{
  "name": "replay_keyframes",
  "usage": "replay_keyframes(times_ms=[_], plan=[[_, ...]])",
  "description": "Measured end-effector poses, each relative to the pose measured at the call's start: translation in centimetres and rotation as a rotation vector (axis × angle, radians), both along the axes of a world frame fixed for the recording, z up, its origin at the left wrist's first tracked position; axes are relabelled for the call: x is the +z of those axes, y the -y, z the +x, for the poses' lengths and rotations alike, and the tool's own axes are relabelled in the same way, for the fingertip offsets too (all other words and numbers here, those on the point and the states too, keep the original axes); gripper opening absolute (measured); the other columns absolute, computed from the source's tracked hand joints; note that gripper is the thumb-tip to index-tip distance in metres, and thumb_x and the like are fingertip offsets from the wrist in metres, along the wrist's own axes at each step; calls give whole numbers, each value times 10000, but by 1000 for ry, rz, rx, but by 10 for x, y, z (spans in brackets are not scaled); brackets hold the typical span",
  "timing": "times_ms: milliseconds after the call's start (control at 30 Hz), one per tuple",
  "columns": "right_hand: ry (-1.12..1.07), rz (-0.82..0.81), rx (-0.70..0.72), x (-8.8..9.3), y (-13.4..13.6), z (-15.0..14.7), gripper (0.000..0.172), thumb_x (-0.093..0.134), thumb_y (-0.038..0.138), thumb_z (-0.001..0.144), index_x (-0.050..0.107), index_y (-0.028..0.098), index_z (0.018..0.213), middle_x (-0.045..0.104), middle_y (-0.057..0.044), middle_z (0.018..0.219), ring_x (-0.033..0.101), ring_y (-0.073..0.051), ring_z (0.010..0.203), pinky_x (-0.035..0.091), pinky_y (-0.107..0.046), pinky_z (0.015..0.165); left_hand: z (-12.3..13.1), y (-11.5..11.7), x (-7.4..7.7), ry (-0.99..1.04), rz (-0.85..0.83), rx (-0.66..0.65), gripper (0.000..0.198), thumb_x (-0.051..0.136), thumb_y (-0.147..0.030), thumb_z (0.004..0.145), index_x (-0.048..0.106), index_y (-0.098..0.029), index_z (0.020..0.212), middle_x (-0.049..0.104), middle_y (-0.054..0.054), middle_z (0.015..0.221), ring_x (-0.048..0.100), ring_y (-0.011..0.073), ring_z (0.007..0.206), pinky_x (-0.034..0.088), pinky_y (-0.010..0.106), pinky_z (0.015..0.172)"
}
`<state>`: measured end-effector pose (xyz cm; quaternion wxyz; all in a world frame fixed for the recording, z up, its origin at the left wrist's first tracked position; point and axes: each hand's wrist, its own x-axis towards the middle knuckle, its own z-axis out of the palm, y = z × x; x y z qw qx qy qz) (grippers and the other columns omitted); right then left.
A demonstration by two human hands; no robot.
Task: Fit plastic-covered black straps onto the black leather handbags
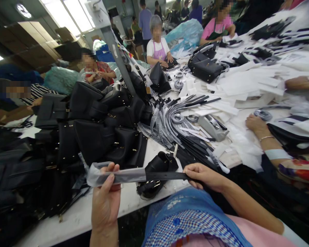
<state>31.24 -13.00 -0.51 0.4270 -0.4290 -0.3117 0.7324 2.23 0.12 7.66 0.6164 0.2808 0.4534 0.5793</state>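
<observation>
A black strap (pixel 166 176) with punched holes stretches level between my two hands. Its left part lies inside a clear plastic sleeve (pixel 131 175). My left hand (pixel 108 188) pinches the sleeved part between thumb and fingers, palm turned up. The bare black end is gripped by my right hand (pixel 199 175), its fingers closed round it. Just behind the strap, a small black bag piece (pixel 161 163) with metal buckles rests near the table's front edge.
Black bags (pixel 92 137) are heaped at the left. Wrapped straps (pixel 167 120) fan out in the centre, beside a grey tape dispenser (pixel 213 128). White sheets (pixel 260 85) cover the right side. A co-worker's hand (pixel 257 125) is at the right; other people sit across the table (pixel 79 214).
</observation>
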Motion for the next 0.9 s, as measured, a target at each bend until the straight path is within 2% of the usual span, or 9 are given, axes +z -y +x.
replay_keyframes(times_ms=[100, 167, 400, 567, 667, 767, 800, 833, 900], plan=[[48, 32, 59, 2, -11, -1, 352, 662, 466, 844, 629, 118, 882, 625, 11, 588, 475, -40, 421, 340, -149, 426, -17, 16, 5, -67, 22, 58, 241, 709, -72, 724, 694, -231, 905, 738, -55, 1007, 690, 111, 963, 557, 178, 866], [71, 72, 96, 2, -19, -4, 341, 673, 451, 836, 640, 117, 898, 648, -4, 622, 516, -56, 460, 381, -162, 459, -24, 24, 0, -86, -9, 66, 251, 702, -84, 747, 687, -237, 946, 731, -44, 1042, 678, 115, 1005, 551, 190, 891], [217, 168, 241, -1, -47, -29, 290, 641, 418, 859, 661, 131, 898, 685, -34, 737, 589, -101, 597, 467, -208, 580, -23, 47, -49, -122, -226, -66, 373, 707, -184, 796, 620, -200, 1158, 700, 66, 1161, 642, 191, 1113, 541, 266, 938], [372, 246, 342, -2, -59, -59, 372, 647, 406, 848, 656, 197, 1155, 663, 17, 720, 544, -99, 570, 421, -202, 548, -12, 59, -70, -188, -266, -230, 414, 692, -292, 822, 594, -187, 1209, 678, 96, 1206, 623, 218, 1146, 522, 311, 963], [440, 311, 359, -4, -61, -70, 325, 626, 415, 861, 719, 183, 1069, 663, 10, 719, 553, -111, 625, 417, -207, 594, -16, 62, -62, -472, -312, -527, 380, 620, -414, 858, 651, -145, 1124, 728, 119, 1053, 696, 225, 967, 579, 274, 737], [524, 340, 332, -2, -61, -73, 317, 585, 422, 888, 750, 165, 972, 657, 0, 688, 548, -114, 616, 412, -210, 589, -22, 63, -36, -753, -311, -951, 364, 583, -469, 861, 706, -126, 871, 741, 99, 803, 704, 200, 703, 483, 210, 463], [544, 355, 328, -1, -61, -72, 312, 584, 418, 890, 751, 165, 964, 660, -2, 689, 553, -116, 620, 414, -211, 595, -22, 62, -25, -786, -261, -1015, 359, 563, -467, 874, 698, -137, 831, 731, 81, 749, 689, 184, 648, 458, 206, 443], [558, 373, 326, 1, -61, -72, 305, 586, 412, 891, 752, 166, 960, 665, -4, 697, 563, -118, 631, 419, -212, 607, -21, 61, -16, -813, -177, -1003, 344, 538, -454, 892, 691, -153, 827, 724, 63, 728, 677, 170, 629, 464, 210, 466], [566, 403, 340, 7, -61, -72, 293, 584, 404, 895, 750, 169, 950, 670, -4, 707, 574, -120, 641, 425, -212, 620, -12, 56, -4, -914, 81, -819, 292, 511, -415, 917, 688, -184, 899, 733, 52, 801, 681, 172, 724, 520, 256, 639]])
